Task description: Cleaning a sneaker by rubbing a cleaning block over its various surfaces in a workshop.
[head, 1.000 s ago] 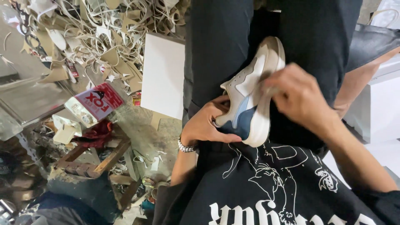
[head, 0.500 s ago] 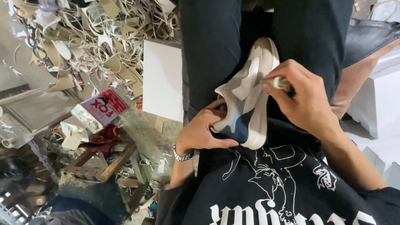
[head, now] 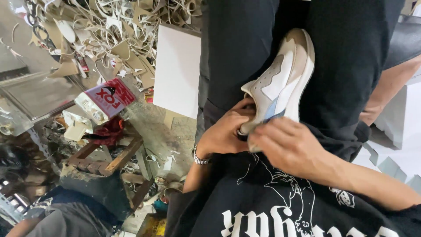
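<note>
Fingers point(head: 239, 115) of the left hand point(head: 223, 134) curl into the collar of the shoe point(head: 280, 83), thumb side underneath, gripping the heel end firmly. A metal watch point(head: 200, 159) sits on that wrist. Right hand point(head: 287, 147) lies over the heel of the shoe, fingers bent and pressed against its blue heel panel; whether they pinch anything small cannot be told.

Shoe position: on the person's lap, across the dark trousers point(head: 237, 48), toe pointing away from the body, white sole turned to the right. Upper is white and beige with a pale blue patch near the heel. Heel end is covered by both hands.

Surroundings: 1 white board point(head: 177, 70) stands just beside the left leg. Beyond it, a heap of leather offcuts point(head: 109, 35) covers the floor. 1 red and white box point(head: 109, 98) lies near a wooden stool point(head: 109, 160), with a red cloth point(head: 105, 134) on it.
</note>
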